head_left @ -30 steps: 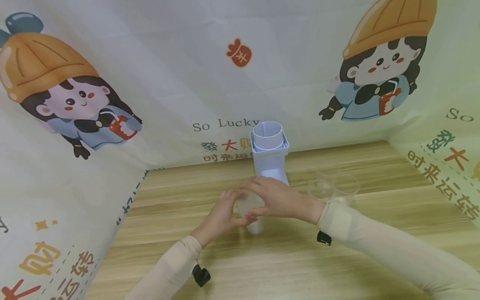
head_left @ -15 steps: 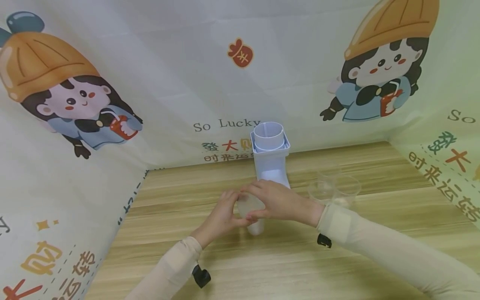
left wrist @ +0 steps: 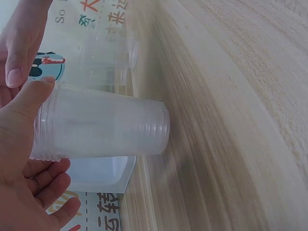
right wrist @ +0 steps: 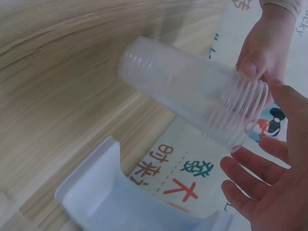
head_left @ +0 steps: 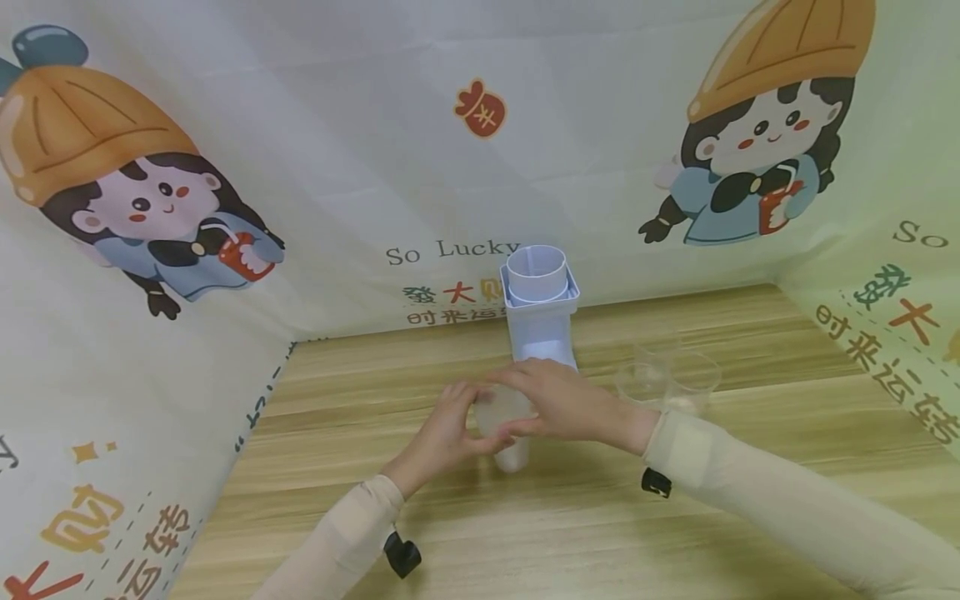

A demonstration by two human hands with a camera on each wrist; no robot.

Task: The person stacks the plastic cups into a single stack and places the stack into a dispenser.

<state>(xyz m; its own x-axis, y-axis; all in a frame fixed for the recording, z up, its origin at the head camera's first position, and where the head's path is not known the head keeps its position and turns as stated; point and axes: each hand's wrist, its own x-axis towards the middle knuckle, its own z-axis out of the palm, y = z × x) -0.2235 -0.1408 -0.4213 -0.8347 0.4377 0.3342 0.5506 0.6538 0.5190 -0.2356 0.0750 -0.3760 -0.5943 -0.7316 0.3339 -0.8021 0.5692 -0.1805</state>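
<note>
Both hands hold a stack of nested clear plastic cups (head_left: 504,410) in the middle of the table, rims up. My left hand (head_left: 442,429) grips the rims from the left, thumb on the near side and fingers round the far side. From the right, my right hand (head_left: 566,406) spans the top rim between thumb and fingers. In the left wrist view the ridged rims of the cup stack (left wrist: 106,120) lie within the left hand (left wrist: 24,144), its base close over the wood. The right wrist view shows right fingertips (right wrist: 234,156) right at the rim edge.
A pale blue plastic stand (head_left: 542,329) with a round tube on top stands just behind the hands, by the back wall sheet. Several clear cups (head_left: 693,375) stand to the right on the wooden table (head_left: 360,392). Printed sheets (head_left: 337,167) enclose the back and sides.
My right hand has shifted slightly to the right and lower, showing more of the stack's top between the hands. The left hand and the stack stay nearly in place.
</note>
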